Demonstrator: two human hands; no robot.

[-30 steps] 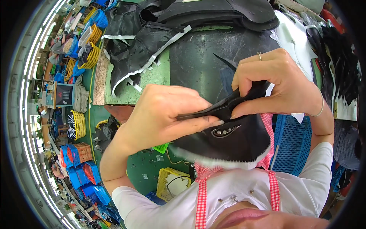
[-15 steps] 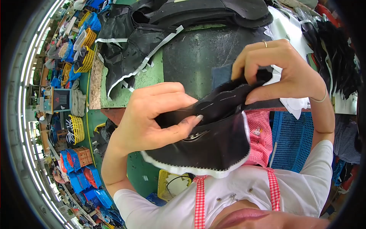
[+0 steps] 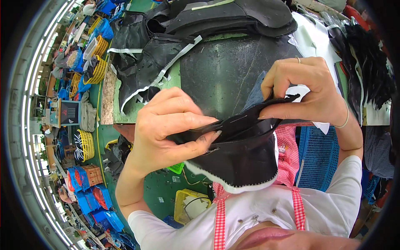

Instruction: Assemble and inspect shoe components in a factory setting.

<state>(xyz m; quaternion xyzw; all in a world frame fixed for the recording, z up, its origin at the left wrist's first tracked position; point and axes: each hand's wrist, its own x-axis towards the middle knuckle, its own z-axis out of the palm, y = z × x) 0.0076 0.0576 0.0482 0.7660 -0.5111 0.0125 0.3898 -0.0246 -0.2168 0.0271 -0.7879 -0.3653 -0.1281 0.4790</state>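
A black leather shoe or boot upper (image 3: 246,164), its lower edge bordered by a white serrated strip, hangs in front of my chest. My left hand (image 3: 166,131) pinches its folded top edge between thumb and fingers. At the other end of that edge, my right hand (image 3: 306,89) is closed on the black material, thumb below and fingers above. The edge is stretched between both hands, and part of the inside is hidden by folds. A blue cloth-like piece (image 3: 255,93) shows just behind the upper, near my right fingers.
Black uppers with white edging (image 3: 154,62) lie on the table's left. Thick black pieces (image 3: 233,18) are stacked at the back. White sheets (image 3: 314,37) and hanging black strips (image 3: 373,62) are at the right. Below stand a blue crate (image 3: 318,154) and a yellow basket (image 3: 178,206).
The upper's top edge has been pulled flatter and straighter between my hands, and its lower part has narrowed. My right hand has moved slightly down and right.
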